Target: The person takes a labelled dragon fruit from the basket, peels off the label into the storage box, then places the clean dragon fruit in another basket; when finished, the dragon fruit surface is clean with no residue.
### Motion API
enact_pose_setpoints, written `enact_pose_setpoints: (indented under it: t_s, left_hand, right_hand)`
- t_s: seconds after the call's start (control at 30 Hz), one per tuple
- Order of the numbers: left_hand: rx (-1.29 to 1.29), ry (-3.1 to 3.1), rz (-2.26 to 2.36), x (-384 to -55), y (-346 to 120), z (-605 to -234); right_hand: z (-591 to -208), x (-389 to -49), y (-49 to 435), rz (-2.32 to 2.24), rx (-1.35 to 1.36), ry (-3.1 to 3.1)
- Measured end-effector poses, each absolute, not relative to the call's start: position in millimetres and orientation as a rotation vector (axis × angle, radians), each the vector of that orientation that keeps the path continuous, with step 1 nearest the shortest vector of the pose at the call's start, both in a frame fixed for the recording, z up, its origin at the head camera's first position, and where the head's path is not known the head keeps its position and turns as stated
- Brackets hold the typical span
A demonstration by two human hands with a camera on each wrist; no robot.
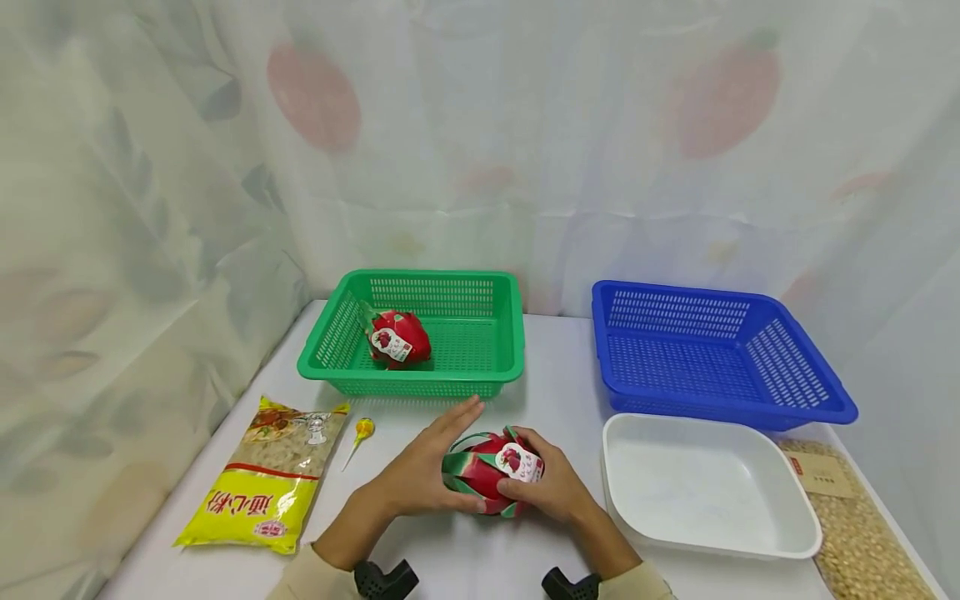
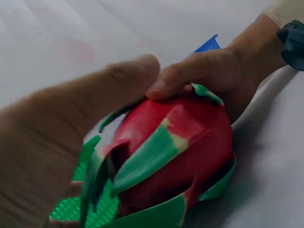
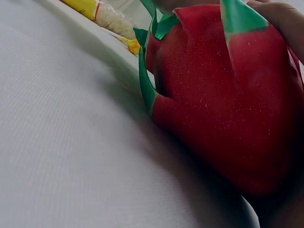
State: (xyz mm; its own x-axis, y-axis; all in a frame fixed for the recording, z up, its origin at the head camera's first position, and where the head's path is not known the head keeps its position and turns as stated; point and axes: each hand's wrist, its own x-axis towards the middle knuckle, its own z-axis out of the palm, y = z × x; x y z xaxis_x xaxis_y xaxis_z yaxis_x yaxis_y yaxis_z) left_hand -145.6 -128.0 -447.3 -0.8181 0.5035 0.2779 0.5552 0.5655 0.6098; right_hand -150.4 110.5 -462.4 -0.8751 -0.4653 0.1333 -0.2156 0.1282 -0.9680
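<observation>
1. The red dragon fruit (image 1: 480, 479) is placed between the two hands, on the near side of the green basket (image 1: 412, 384). Whether it is lifted clear of the surface (image 1: 570, 375) cannot be told.

2. The blunt end is clasped in the right hand (image 1: 553, 490), so the right grip is closed round the fruit; its thumb is laid across the near side, just below the white label (image 1: 519, 462).

3. No clasp is made by the left hand (image 1: 423, 471): its fingers are held straight and its thumb is spread apart from them, around the leafy end. Whether any weight is borne there cannot be told.

4. The long axis is set roughly crosswise, with the green leaf tips (image 2: 147, 166) turned toward the left hand.

5. The green basket is set beyond both hands and slightly to the left, nearer the left hand; a second dragon fruit (image 1: 414, 333) is contained in it. The white tray (image 1: 712, 492) is set to the right, nearer the right hand.

6. As a judgement, any carrying is best led by the right hand, with the leafy end steadied by the left.
</observation>
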Motion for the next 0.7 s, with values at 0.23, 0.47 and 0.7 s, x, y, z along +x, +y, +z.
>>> enact_pose_setpoints:
  t_s: [0.23,0.47,0.7]
  left_hand:
    - [-0.963,-2.835,-0.904,-149,-122,-451]
    - [-1.003,-2.871,-0.899,-154,-118,-458]
    - [-1.052,-2.709,-1.097,-156,-110,-480]
  right_hand:
    - [-491,-162,108,-1.837,-0.706,2.225]
    - [-498,-163,104,-1.826,-0.69,2.274]
    - [-482,-156,104,-1.718,-0.668,2.404]
